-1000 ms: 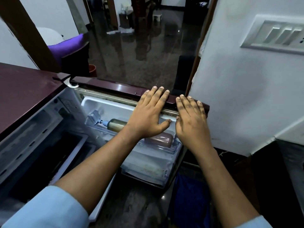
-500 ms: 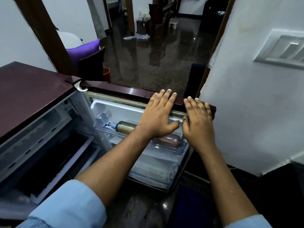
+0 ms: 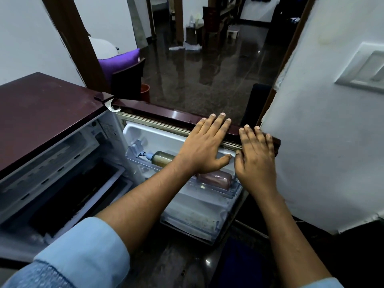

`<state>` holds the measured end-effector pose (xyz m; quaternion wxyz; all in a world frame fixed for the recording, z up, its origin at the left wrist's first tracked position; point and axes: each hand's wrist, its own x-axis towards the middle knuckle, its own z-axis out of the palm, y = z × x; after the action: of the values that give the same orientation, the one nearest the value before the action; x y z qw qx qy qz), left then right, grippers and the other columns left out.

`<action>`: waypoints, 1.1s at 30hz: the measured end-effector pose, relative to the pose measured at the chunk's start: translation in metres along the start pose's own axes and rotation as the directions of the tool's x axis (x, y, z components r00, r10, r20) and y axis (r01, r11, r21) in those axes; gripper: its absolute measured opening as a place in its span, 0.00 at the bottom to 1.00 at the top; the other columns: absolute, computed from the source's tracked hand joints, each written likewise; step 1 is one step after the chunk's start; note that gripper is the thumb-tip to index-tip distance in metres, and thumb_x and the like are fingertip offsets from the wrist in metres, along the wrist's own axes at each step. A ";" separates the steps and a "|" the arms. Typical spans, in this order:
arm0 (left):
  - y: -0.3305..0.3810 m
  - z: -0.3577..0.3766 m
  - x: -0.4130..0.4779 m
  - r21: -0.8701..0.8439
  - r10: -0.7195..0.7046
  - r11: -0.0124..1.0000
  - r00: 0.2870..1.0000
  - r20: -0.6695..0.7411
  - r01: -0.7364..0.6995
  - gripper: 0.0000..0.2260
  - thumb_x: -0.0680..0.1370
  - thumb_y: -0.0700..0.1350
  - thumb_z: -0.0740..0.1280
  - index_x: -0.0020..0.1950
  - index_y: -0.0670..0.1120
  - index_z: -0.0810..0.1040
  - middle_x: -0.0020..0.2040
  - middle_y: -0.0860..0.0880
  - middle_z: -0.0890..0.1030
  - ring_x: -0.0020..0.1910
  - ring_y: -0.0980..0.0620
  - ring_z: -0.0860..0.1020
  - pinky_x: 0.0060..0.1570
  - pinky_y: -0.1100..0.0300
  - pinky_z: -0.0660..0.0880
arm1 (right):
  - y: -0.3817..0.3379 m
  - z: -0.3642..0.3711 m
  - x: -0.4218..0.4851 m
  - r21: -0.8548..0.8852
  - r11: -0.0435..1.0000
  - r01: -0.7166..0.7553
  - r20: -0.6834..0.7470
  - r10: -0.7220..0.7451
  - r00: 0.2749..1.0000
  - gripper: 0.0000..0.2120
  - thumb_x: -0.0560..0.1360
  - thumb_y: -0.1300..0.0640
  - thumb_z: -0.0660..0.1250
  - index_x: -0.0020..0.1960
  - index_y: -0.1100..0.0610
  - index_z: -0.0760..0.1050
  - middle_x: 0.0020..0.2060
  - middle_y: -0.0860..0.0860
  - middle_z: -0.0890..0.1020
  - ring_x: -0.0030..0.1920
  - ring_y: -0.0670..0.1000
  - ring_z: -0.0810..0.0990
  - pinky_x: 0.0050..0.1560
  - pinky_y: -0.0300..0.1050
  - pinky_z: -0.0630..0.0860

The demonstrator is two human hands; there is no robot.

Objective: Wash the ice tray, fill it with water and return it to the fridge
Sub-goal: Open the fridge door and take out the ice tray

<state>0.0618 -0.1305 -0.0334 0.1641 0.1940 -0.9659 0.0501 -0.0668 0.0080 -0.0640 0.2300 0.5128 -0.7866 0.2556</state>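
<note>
Little has changed over the last second: both hands have kept the same flat rest on the door's top edge and the door has not swung, only the view has tipped up a little. I judge the door is being held steady, neither opened further nor closed. The ice tray is not in view anywhere, so I cannot tell how far the task has got.

At left, the fridge (image 3: 47,113) has a glossy maroon top, and below it the open cabinet (image 3: 68,196) shows white ribbed plastic around a dark cavity. The fridge door (image 3: 166,118) stands open with a clear plastic door shelf (image 3: 226,195) holding 2 bottles lying on their sides, an olive bottle (image 3: 162,160) and a pinkish bottle (image 3: 216,179), both smooth and cylindrical. The left hand (image 3: 204,148) presses on the door edge, fingers straight and close together, holding nothing. The right hand (image 3: 256,159) lies just beside it, the same way. Right of them is a matt white wall (image 3: 322,142) with a rectangular switch plate (image 3: 365,67).
</note>
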 end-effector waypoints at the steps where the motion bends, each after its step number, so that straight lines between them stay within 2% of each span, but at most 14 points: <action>1: -0.001 0.000 0.000 0.011 0.009 1.000 1.000 0.001 -0.009 0.45 0.78 0.67 0.60 0.87 0.45 0.51 0.87 0.41 0.52 0.86 0.41 0.51 0.84 0.45 0.51 | 0.000 0.000 0.000 0.000 1.000 0.002 0.001 -0.002 1.000 0.30 0.79 0.56 0.62 0.81 0.59 0.65 0.80 0.56 0.68 0.82 0.57 0.60 0.83 0.58 0.51; 8: -0.004 -0.001 -0.001 0.046 0.020 0.999 1.000 -0.001 -0.019 0.42 0.79 0.68 0.58 0.88 0.49 0.50 0.88 0.42 0.50 0.86 0.41 0.49 0.84 0.41 0.48 | -0.007 -0.002 0.001 0.013 1.000 -0.024 -0.031 0.024 0.999 0.29 0.80 0.56 0.62 0.80 0.60 0.66 0.80 0.59 0.65 0.83 0.60 0.57 0.83 0.60 0.51; 13: -0.010 -0.002 -0.005 0.089 0.013 0.996 0.999 -0.043 -0.009 0.42 0.79 0.69 0.57 0.87 0.48 0.54 0.87 0.43 0.51 0.86 0.40 0.45 0.83 0.37 0.46 | -0.018 -0.001 0.003 0.052 0.999 -0.015 -0.029 0.016 0.999 0.29 0.80 0.59 0.65 0.80 0.60 0.66 0.80 0.59 0.65 0.83 0.60 0.56 0.82 0.63 0.51; 18: -0.028 -0.004 -0.021 0.113 -0.020 0.993 0.998 -0.060 0.027 0.42 0.80 0.70 0.56 0.87 0.48 0.54 0.88 0.43 0.48 0.86 0.39 0.42 0.83 0.37 0.45 | -0.039 0.003 0.008 0.081 0.996 0.025 -0.049 -0.021 0.999 0.28 0.80 0.57 0.62 0.79 0.60 0.67 0.80 0.60 0.66 0.83 0.61 0.57 0.83 0.61 0.48; 26: -0.070 -0.008 -0.061 0.160 -0.155 0.973 0.985 -0.076 0.165 0.42 0.80 0.70 0.57 0.87 0.49 0.53 0.88 0.43 0.47 0.86 0.39 0.42 0.82 0.36 0.45 | -0.081 0.021 0.021 0.193 0.968 0.158 -0.046 -0.152 0.987 0.27 0.80 0.57 0.63 0.79 0.61 0.68 0.80 0.60 0.66 0.83 0.62 0.57 0.83 0.61 0.47; 33: -0.104 -0.009 -0.116 0.197 -0.331 0.920 0.941 -0.068 0.338 0.41 0.81 0.70 0.57 0.88 0.50 0.52 0.88 0.43 0.46 0.86 0.39 0.42 0.82 0.34 0.45 | -0.128 0.040 0.034 0.318 0.900 0.299 -0.041 -0.302 0.952 0.27 0.79 0.59 0.64 0.78 0.61 0.69 0.79 0.61 0.67 0.82 0.63 0.57 0.82 0.64 0.48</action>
<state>0.2056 -0.1829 -0.0605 0.1656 0.3712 -0.9052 0.1243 0.0351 -0.0851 -0.0521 0.1766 0.6596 -0.6473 0.3388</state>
